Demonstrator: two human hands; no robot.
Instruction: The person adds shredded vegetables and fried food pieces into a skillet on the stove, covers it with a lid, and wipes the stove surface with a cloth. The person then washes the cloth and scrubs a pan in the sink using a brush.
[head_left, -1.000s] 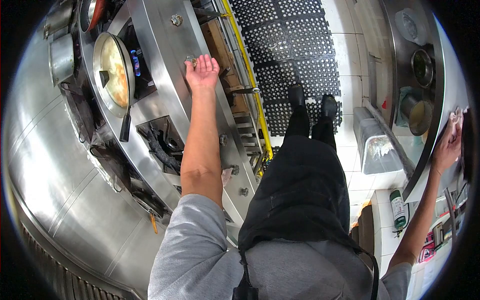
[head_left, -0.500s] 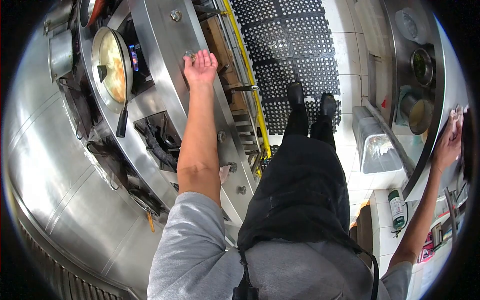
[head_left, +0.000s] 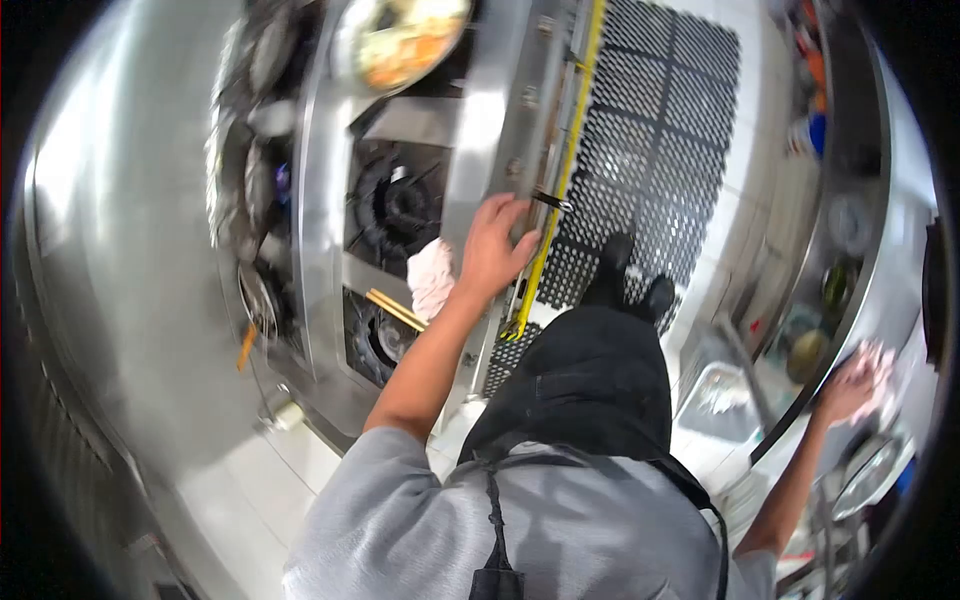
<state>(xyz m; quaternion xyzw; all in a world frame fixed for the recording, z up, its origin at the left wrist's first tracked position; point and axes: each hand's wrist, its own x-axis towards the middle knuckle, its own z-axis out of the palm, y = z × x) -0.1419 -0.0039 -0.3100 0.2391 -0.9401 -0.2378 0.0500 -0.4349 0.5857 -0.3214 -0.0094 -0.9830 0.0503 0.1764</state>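
My left hand [head_left: 496,248] hovers over the stove's front edge, its fingers bent and apart, with nothing visible in it. A crumpled pale pink cloth [head_left: 431,279] lies beside its wrist, next to a pair of yellowish chopsticks [head_left: 397,308]. Farther up the stove, a pan [head_left: 346,50] holds yellow and orange food [head_left: 405,50], partly cut off by the frame's top. On the right, my right hand [head_left: 848,392] grips another pale pink cloth [head_left: 879,379] at the counter. The picture is blurred by motion.
Two burners [head_left: 399,198] [head_left: 384,333] show on the stove. A yellow pipe [head_left: 567,165] runs along its front, above a black perforated floor mat [head_left: 655,130]. A clear bin [head_left: 720,400] stands by the right counter, where metal bowls [head_left: 806,355] sit.
The view has shifted along the stove, showing the cloth and chopsticks. My left hand has turned from palm up to back up. My right hand has moved towards me along the counter with its cloth.
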